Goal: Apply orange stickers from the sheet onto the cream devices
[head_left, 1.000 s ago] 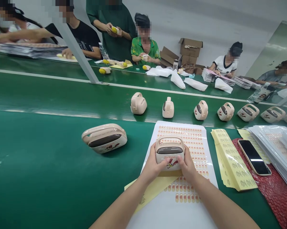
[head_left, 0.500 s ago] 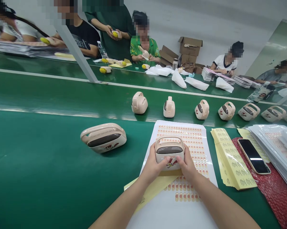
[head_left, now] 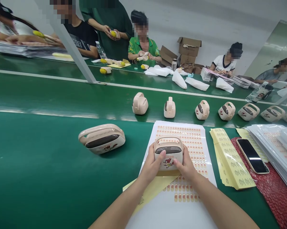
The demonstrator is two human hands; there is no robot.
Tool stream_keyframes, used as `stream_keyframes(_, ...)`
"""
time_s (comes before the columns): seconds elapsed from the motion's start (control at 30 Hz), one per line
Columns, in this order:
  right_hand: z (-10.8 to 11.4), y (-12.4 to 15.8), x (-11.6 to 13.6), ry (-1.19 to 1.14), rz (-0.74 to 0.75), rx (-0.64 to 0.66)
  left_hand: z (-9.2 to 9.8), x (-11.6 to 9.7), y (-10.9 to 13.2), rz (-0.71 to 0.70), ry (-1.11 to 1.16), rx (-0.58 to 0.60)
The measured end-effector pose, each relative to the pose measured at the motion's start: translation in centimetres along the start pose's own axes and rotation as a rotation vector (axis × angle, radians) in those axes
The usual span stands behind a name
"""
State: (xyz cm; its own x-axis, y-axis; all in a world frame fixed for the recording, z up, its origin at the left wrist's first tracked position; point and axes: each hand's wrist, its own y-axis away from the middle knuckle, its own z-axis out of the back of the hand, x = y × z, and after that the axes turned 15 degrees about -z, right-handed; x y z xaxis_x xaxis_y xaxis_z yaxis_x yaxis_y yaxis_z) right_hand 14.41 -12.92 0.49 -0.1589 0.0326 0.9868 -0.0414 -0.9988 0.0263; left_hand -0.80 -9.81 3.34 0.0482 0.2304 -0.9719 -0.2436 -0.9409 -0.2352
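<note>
A small cream handbag-shaped device (head_left: 168, 153) with a dark window and a red cartoon print is held upright over a white sticker sheet (head_left: 191, 140). My left hand (head_left: 151, 166) grips its left side and my right hand (head_left: 186, 165) grips its right side, thumbs pressed on the front face. A second device of the same kind (head_left: 100, 138) lies on its side on the green surface to the left, apart from both hands.
Several more cream devices (head_left: 202, 109) stand in a row on the green conveyor belt (head_left: 62, 95) beyond. Yellow sticker strips (head_left: 231, 160), a phone (head_left: 252, 156) on red material and stacked sheets (head_left: 274, 143) lie to the right. Other people work across the belt.
Both thumbs have shifted slightly across the front of the held device; the device stays in place over the sheet. The view has drifted a little to the right.
</note>
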Motion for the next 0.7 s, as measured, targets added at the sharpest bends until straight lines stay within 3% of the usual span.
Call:
stream_keyframes(0.43,0.05,0.09,0.01,-0.023,-0.056,-0.006,-0.13,-0.2,-0.06,0.0,-0.036,-0.018)
stream_keyframes(0.7,0.01,0.05,0.31,0.003,-0.065,0.007,-0.23,-0.57,0.23,-0.077,-0.096,-0.067)
